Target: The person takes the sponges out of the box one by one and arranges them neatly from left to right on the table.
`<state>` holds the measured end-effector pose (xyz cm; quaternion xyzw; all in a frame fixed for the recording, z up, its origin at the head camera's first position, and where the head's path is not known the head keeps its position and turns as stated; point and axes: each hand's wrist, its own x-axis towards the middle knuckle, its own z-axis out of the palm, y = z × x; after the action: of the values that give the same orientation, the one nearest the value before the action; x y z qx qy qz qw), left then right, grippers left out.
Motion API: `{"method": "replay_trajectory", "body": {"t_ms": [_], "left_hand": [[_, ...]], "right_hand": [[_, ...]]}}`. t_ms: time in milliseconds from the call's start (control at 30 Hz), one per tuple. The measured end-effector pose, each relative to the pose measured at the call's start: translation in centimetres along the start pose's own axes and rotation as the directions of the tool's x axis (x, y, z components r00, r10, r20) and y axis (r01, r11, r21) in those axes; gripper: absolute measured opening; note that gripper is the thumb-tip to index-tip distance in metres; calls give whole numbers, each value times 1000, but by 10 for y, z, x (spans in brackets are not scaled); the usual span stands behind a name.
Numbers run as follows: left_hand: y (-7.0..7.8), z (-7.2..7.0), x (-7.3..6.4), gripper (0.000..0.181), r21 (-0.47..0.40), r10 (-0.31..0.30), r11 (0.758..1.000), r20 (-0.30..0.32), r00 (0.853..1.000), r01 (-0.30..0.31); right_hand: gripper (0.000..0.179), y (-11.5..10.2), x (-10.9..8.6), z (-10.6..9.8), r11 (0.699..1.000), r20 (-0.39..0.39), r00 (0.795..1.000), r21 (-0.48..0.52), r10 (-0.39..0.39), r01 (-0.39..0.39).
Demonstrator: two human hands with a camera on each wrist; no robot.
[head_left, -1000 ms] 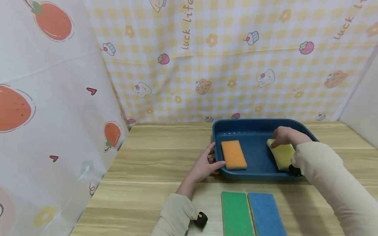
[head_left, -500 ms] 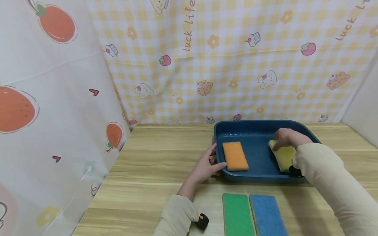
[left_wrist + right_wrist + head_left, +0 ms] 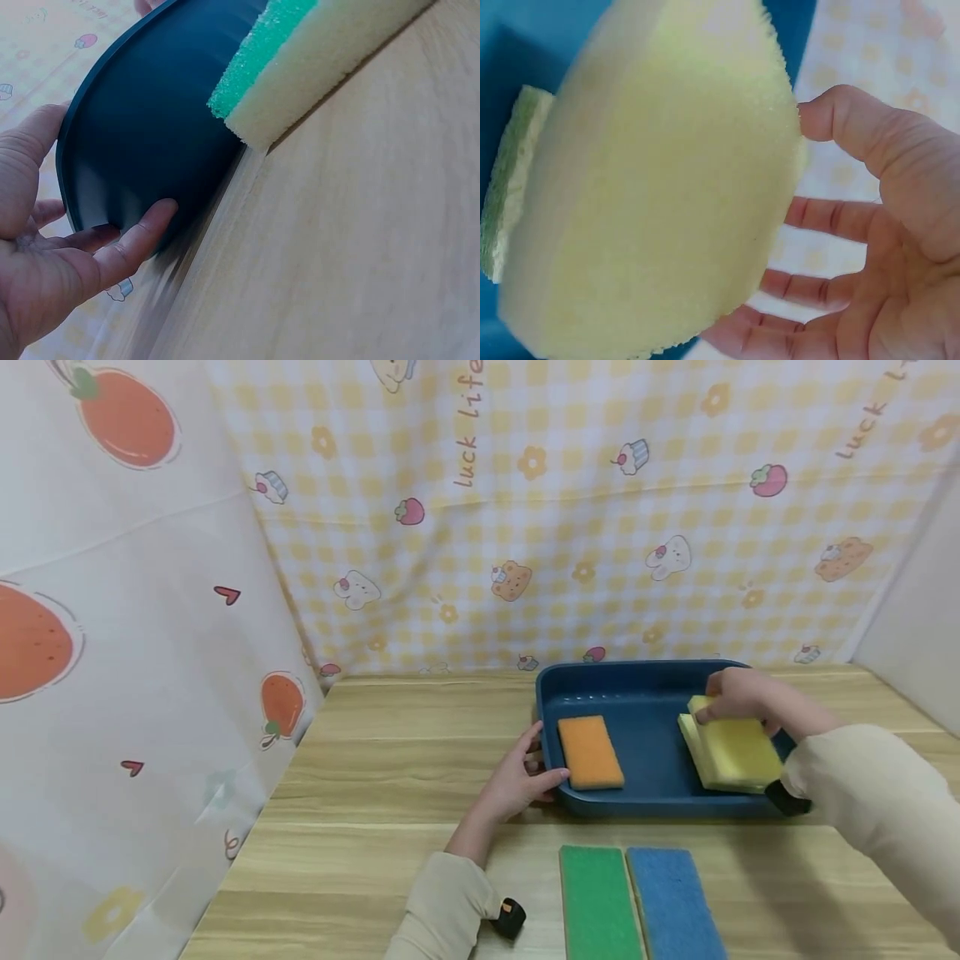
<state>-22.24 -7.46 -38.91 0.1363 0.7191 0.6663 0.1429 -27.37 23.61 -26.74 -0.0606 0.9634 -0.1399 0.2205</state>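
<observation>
My right hand pinches the edge of a yellow sponge above the right part of a dark blue tray. In the right wrist view this sponge fills much of the picture, the thumb on one side and the fingers behind. Beneath it lies a second yellow sponge, mostly hidden. My left hand grips the tray's left end; in the left wrist view its fingers curve around the corner of the tray. An orange sponge lies inside the tray, near that hand.
In front of the tray, a green sponge and a blue sponge lie side by side on the wooden table. A patterned cloth hangs behind the tray, and a white wall stands at the right.
My right hand has risen and shifted right with the top yellow sponge, uncovering part of another yellow one below. The left hand keeps its place on the tray.
</observation>
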Motion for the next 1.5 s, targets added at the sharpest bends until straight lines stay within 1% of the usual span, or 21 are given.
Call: {"method": "replay_trajectory", "body": {"t_ms": [100,200,267,367,467,533,633,733,833,1000,1067,1267,1500], "left_hand": [[-1,0,1,81,-7,-5,1000,0,1000,5],[-3,0,2,81,-13,-10,1000,3,1000,10],[-4,0,2,81,-16,-9,1000,7,1000,9],[-4,-1,3,82,-14,-10,1000,8,1000,10],[-5,-1,4,81,-6,-6,1000,6,1000,6],[-4,-2,3,81,4,-8,1000,1,1000,8],[-4,-3,3,81,12,-4,1000,-3,1000,4],[-3,-3,2,81,11,1,1000,-3,1000,-1],[-1,-3,2,81,14,2,1000,-4,1000,-2],[0,-1,1,81,20,-7,1000,2,1000,7],[0,-1,1,81,18,-10,1000,3,1000,10],[-1,-2,2,80,15,-5,1000,5,1000,5],[1,-1,1,80,21,-7,1000,3,1000,7]], "right_hand": [[75,-3,-20,5,1000,-7,1000,-8,-24,24],[76,-4,-40,16,998,-21,998,-27,-54,54],[74,-4,-52,25,994,-42,995,-53,-93,91],[64,-4,-66,38,980,-93,982,-128,-165,153],[55,-4,-78,51,961,-147,964,-200,-223,192],[52,-4,-84,60,959,-158,960,-204,-230,196],[52,-5,-92,72,964,-149,964,-183,-219,190],[53,-4,-96,87,970,-128,970,-151,-208,188],[52,-4,-96,103,979,-91,978,-99,-186,177],[50,-2,-93,125,994,-40,993,5,-111,111],[50,-1,-91,129,995,-40,994,18,-99,100],[49,3,-88,135,994,-61,992,17,-109,110],[48,6,-86,141,996,-79,993,13,-90,91]]}}
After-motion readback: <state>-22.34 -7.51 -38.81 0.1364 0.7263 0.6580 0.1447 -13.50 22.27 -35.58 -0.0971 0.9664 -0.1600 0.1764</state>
